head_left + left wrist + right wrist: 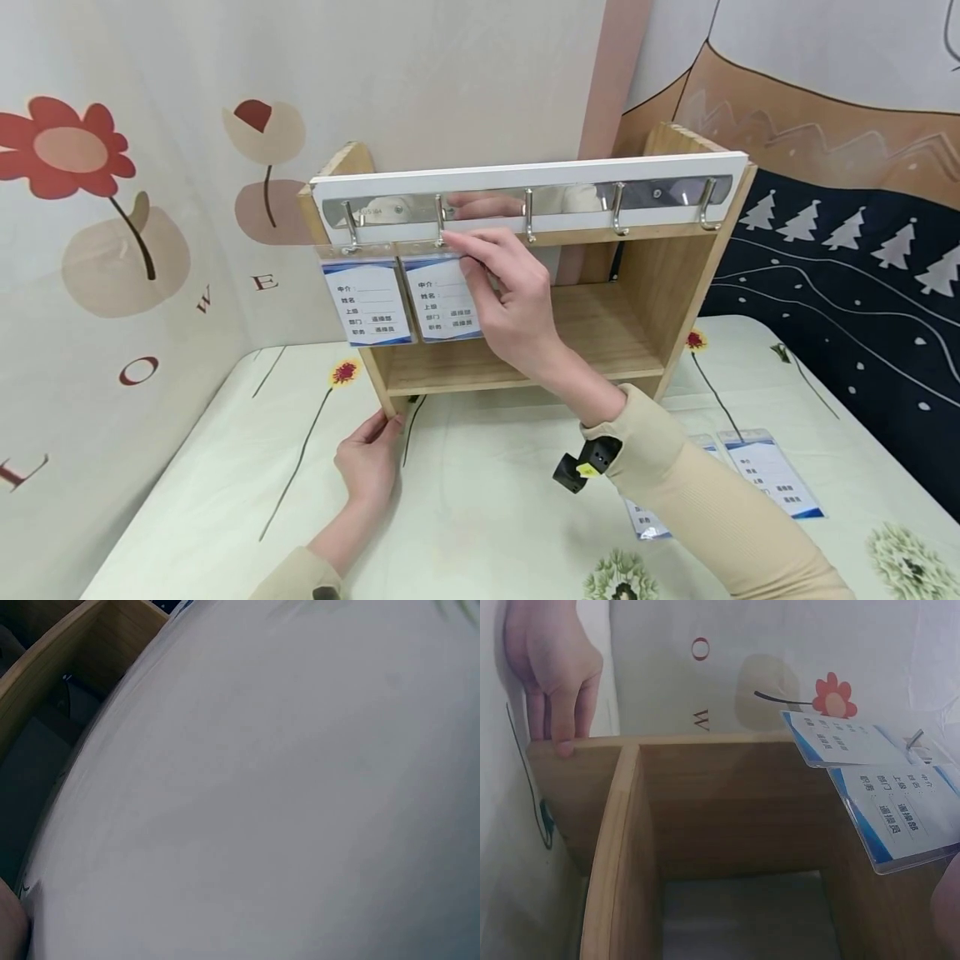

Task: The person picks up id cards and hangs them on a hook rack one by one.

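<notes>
My right hand point(513, 304) pinches the top of an ID badge point(438, 308) in a clear sleeve, its fingertips right at the second metal hook point(440, 218) of the rack. Left of it, another ID badge point(369, 304) hangs from the first hook point(350, 225). Both badges show edge to edge in the right wrist view, the nearer badge point(900, 810) beside my fingers. With my left hand point(369, 458) I grip the lower front corner of the wooden shelf point(637, 325); my thumb lies on the panel's edge in the right wrist view.
Three more hooks run along the metal strip point(573, 198) to the right. One badge point(776, 479) lies on the pale cloth point(480, 500) at right; a second badge point(648, 521) is partly under my right sleeve point(712, 500). A printed curtain point(450, 83) stands behind.
</notes>
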### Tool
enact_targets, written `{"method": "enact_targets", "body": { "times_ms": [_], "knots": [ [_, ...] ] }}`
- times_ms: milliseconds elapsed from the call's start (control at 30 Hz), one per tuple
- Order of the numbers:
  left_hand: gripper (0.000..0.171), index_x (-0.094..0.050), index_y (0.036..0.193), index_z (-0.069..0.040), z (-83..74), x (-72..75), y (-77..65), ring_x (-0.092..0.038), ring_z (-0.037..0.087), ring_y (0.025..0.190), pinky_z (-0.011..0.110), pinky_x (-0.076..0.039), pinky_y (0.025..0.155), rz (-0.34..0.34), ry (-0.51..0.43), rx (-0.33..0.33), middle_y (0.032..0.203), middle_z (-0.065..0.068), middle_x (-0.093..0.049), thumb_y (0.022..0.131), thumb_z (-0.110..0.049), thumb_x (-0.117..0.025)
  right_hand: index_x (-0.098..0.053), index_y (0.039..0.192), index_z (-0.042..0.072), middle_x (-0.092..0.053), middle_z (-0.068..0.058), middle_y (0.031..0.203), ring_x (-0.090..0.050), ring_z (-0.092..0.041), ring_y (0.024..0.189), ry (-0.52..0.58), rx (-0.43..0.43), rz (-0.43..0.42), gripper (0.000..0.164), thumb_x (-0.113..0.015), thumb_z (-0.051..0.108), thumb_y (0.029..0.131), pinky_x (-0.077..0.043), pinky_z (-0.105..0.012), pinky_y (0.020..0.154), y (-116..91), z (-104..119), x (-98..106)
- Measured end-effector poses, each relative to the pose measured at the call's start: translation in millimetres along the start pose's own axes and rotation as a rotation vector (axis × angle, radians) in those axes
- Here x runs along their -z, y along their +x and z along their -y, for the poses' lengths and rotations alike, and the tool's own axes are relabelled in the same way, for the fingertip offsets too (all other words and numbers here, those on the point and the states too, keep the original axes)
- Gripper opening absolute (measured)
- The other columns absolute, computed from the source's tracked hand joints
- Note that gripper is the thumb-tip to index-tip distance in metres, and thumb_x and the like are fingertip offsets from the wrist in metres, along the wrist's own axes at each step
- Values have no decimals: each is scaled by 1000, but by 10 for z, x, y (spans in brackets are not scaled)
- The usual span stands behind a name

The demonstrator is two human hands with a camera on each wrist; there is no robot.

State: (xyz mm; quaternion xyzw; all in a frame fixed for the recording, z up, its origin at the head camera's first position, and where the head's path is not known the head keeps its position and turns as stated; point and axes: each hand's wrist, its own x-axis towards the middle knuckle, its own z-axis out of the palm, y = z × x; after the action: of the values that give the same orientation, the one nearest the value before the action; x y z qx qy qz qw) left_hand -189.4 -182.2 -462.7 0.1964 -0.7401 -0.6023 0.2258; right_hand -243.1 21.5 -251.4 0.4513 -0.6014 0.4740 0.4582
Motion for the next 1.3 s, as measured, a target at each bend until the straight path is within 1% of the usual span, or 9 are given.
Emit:
{"method": "enact_targets", "body": {
  "times_ms": [167, 333, 500, 567, 667, 933, 1133, 1233, 1300],
  "knots": [
    [32, -72, 125, 0, -6, 3, 0, -70, 9, 95, 7, -50, 72, 0, 14, 0, 117, 20, -72, 95, -9, -73, -72, 117, -8, -69, -18, 107, -56, -22, 83, -19, 3, 11, 23, -60, -9, 97, -41, -26, 67, 9, 14, -8],
    [31, -72, 124, 1, 0, 10, 0, -69, 2, 91, 6, -50, 72, 0, 15, -19, 117, 20, -72, 95, -10, -73, -72, 117, -9, -68, -19, 106, -55, -22, 82, -30, 11, 26, 24, -60, -10, 96, -41, -28, 65, 17, 25, -8],
    [32, -71, 125, 1, 10, 7, 4, -71, 15, 99, 7, -50, 72, 4, 8, -16, 117, 20, -72, 95, -9, -72, -72, 118, -9, -67, -19, 106, -56, -23, 82, -33, -5, 35, 24, -60, -10, 96, -42, -28, 65, 28, 45, -1],
    [32, -71, 126, 1, 9, 2, 5, -70, 25, 105, 6, -50, 72, 7, 7, -7, 118, 20, -71, 95, -8, -72, -71, 118, -9, -67, -20, 106, -55, -23, 82, -25, -26, 37, 24, -61, -10, 97, -41, -26, 65, 33, 59, 6],
    [32, -70, 127, 1, 5, -1, 1, -69, 28, 108, 6, -50, 72, 9, 7, -6, 119, 21, -71, 95, -8, -72, -71, 119, -10, -67, -20, 106, -55, -23, 82, 3, -73, 46, 25, -61, -10, 96, -41, -23, 65, 40, 87, 18],
    [32, -70, 126, 1, -15, -10, -10, -70, 26, 107, 7, -51, 72, -1, 2, 6, 119, 21, -71, 95, -8, -72, -69, 123, -10, -65, -20, 106, -55, -22, 82, 77, -227, 81, 29, -59, -12, 96, -43, -19, 63, 59, 174, 51],
    [32, -71, 126, 0, -19, -11, -12, -70, 24, 105, 6, -50, 72, -8, 10, 3, 118, 20, -72, 95, -8, -73, -68, 127, -7, -66, -18, 111, -56, -18, 83, 60, -343, 116, 32, -58, -11, 97, -45, -20, 64, 61, 198, 62],
    [32, -71, 126, 1, -19, -8, -15, -70, 23, 104, 6, -50, 72, -5, 13, -2, 118, 20, -72, 95, -8, -72, -68, 128, -6, -67, -17, 112, -55, -18, 81, 21, -348, 124, 34, -58, -11, 97, -44, -20, 64, 48, 179, 55],
    [31, -71, 125, 1, -16, -3, -12, -70, 19, 101, 7, -50, 71, -1, 15, -4, 117, 20, -72, 96, -9, -72, -68, 128, -6, -67, -18, 112, -54, -19, 81, -8, -313, 122, 33, -58, -12, 97, -43, -21, 65, 40, 159, 47]
  ]
}}
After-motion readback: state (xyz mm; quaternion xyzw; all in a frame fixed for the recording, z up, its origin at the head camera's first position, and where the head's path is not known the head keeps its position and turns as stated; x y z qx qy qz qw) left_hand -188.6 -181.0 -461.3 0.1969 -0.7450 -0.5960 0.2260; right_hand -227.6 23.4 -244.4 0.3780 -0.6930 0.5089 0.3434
